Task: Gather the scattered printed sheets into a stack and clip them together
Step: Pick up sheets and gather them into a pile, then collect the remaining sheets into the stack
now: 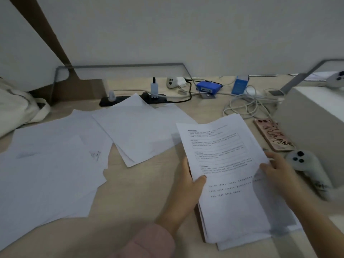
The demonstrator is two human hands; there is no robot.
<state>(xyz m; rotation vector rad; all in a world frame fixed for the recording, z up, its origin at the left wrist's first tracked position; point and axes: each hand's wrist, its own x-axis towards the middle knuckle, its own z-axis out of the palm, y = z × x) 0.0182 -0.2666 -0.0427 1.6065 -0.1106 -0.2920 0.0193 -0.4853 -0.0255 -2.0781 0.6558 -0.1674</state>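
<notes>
Both hands gripping printed stack, loose sheets left

One head-worn wide-angle view looks forward and down, close over the desk toward the wall.

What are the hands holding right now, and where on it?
A stack of printed sheets: the left hand grips its left long edge, thumb on top; the right hand grips the right long edge.

phone, power strip, tangled cables
</notes>
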